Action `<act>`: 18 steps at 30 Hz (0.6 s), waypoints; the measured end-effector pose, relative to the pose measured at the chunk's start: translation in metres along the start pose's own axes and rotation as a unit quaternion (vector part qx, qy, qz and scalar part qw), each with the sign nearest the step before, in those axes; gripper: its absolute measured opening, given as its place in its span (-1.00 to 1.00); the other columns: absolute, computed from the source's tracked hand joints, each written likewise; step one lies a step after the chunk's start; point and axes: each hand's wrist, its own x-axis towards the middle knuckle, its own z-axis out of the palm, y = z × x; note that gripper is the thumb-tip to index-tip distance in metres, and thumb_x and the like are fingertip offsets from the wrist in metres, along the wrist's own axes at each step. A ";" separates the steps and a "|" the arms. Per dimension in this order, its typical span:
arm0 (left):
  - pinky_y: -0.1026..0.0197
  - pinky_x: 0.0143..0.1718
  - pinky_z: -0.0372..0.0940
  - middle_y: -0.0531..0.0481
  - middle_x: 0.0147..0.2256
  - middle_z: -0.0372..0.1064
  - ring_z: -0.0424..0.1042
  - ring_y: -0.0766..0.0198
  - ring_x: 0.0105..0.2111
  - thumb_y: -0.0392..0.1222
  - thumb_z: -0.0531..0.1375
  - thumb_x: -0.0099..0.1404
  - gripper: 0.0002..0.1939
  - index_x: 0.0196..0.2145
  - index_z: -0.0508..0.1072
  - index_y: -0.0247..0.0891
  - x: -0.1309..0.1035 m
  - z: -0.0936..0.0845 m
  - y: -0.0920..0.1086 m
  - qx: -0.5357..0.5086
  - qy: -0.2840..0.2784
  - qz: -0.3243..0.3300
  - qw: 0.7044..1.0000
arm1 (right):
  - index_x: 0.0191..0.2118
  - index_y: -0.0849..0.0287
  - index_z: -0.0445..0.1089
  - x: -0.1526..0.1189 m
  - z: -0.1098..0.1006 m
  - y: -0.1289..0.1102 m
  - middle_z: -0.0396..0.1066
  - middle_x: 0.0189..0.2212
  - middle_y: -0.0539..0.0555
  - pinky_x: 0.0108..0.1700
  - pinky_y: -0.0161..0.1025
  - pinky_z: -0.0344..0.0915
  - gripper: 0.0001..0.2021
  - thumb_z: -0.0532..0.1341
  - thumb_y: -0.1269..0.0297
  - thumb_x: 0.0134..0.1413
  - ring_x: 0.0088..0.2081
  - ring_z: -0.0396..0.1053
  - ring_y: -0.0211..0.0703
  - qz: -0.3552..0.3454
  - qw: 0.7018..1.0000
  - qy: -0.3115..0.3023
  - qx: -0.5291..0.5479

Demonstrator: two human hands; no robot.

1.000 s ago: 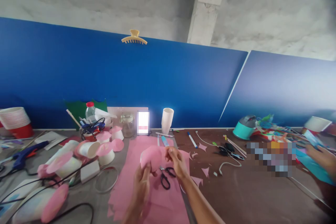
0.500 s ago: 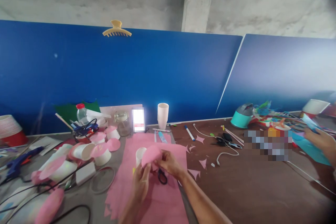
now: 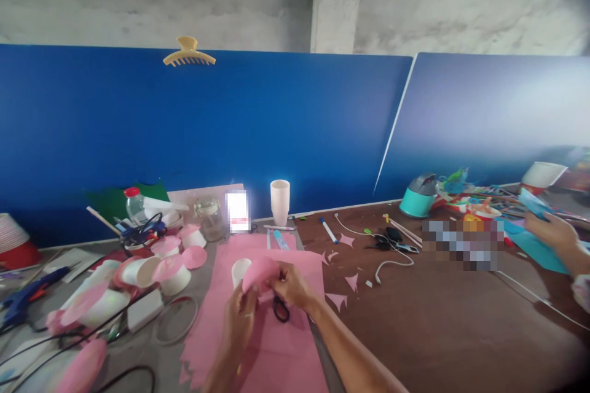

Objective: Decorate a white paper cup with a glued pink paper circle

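Both my hands hold a curved pink paper piece (image 3: 260, 272) above the pink sheets. My left hand (image 3: 240, 312) grips its lower left edge, with the fingers partly hidden behind it. At its right edge, my right hand (image 3: 290, 285) pinches the paper. Black-handled scissors (image 3: 281, 309) show just below my right hand, their blades hidden from view; I cannot tell whether they lie on the sheet or hang from a finger. Behind the paper piece stands a white paper cup (image 3: 240, 270). Pink paper sheets (image 3: 276, 356) lie spread under my hands.
Left are paper cups with pink paper (image 3: 173, 276), a blue glue gun (image 3: 27, 295) and black cables. A stack of white cups (image 3: 279, 202) stands at the back. Pink scraps (image 3: 336, 301) and a white cable (image 3: 391, 258) lie right; another person's hand (image 3: 550, 230) holds something light blue.
The camera view has shifted slightly, so most things sit further left. The pink paper piece has turned a little between my hands, which keep hold of it.
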 end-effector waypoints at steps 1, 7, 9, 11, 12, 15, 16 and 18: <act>0.24 -0.58 0.24 0.02 -0.66 0.33 0.33 0.22 -0.60 0.18 0.29 0.01 -0.60 -0.56 0.44 -0.25 0.000 0.000 0.002 0.000 -0.010 -0.008 1.000 | -0.50 0.22 0.42 0.000 0.000 0.000 0.26 -0.61 -0.09 -0.51 -0.39 0.10 -0.87 0.31 0.28 -0.09 -0.54 0.13 -0.34 0.002 1.000 0.002 -0.004; 0.30 -0.66 0.14 0.10 -0.68 0.29 0.25 0.31 -0.67 0.06 0.27 0.06 -0.70 -0.48 0.40 -0.25 0.000 0.001 0.006 -0.016 -0.030 -0.031 0.999 | -0.56 0.18 0.34 -0.002 0.001 0.000 0.21 -0.65 -0.11 -0.59 -0.39 0.00 -0.85 0.29 0.30 -0.08 -0.60 0.08 -0.36 0.015 1.000 -0.002 -0.006; 0.29 -0.68 0.16 0.09 -0.68 0.32 0.28 0.28 -0.68 0.04 0.26 0.07 -0.71 -0.43 0.41 -0.25 0.001 0.002 0.007 -0.031 -0.044 -0.040 0.998 | -0.57 0.18 0.32 -0.002 0.001 -0.001 0.21 -0.65 -0.11 -0.59 -0.39 -0.01 -0.80 0.30 0.25 -0.07 -0.61 0.08 -0.36 0.020 1.000 -0.009 0.003; 0.29 -0.70 0.16 0.09 -0.68 0.34 0.30 0.27 -0.70 0.03 0.27 0.07 -0.70 -0.37 0.43 -0.26 0.000 0.002 0.009 -0.039 -0.064 -0.053 0.996 | -0.57 0.17 0.31 -0.001 0.001 -0.001 0.21 -0.66 -0.10 -0.59 -0.38 0.00 -0.75 0.32 0.17 -0.06 -0.61 0.07 -0.36 0.023 1.000 -0.014 0.014; 0.30 -0.72 0.14 0.10 -0.68 0.34 0.29 0.28 -0.72 0.04 0.27 0.06 -0.68 -0.34 0.45 -0.27 0.000 0.002 0.010 -0.041 -0.072 -0.062 0.995 | -0.57 0.17 0.31 -0.001 0.002 -0.002 0.21 -0.67 -0.10 -0.59 -0.38 0.00 -0.72 0.33 0.13 -0.06 -0.61 0.07 -0.36 0.025 0.999 -0.017 0.020; 0.31 -0.74 0.10 0.09 -0.68 0.35 0.28 0.30 -0.73 0.08 0.29 0.04 -0.61 -0.30 0.49 -0.28 -0.002 0.003 0.013 -0.052 -0.079 -0.082 0.992 | -0.58 0.16 0.29 -0.001 0.004 -0.001 0.17 -0.69 -0.12 -0.60 -0.38 -0.01 -0.64 0.35 0.00 -0.10 -0.63 0.05 -0.38 0.032 0.998 -0.026 0.043; 0.32 -0.74 0.10 0.09 -0.68 0.35 0.28 0.30 -0.72 0.10 0.28 0.05 -0.61 -0.30 0.50 -0.28 -0.003 0.003 0.013 -0.052 -0.081 -0.082 0.992 | -0.59 0.16 0.28 -0.001 0.004 -0.001 0.15 -0.70 -0.13 -0.61 -0.39 -0.03 -0.61 0.35 -0.02 -0.11 -0.65 0.02 -0.39 0.037 0.998 -0.031 0.051; 0.33 -0.73 0.10 0.11 -0.70 0.30 0.25 0.33 -0.72 0.12 0.26 0.08 -0.62 -0.34 0.51 -0.28 -0.003 0.003 0.011 -0.036 -0.088 -0.074 0.993 | -0.60 0.16 0.28 -0.001 0.005 0.000 0.10 -0.72 -0.15 -0.63 -0.40 -0.06 -0.59 0.37 -0.05 -0.13 -0.67 -0.03 -0.41 0.048 0.996 -0.040 0.063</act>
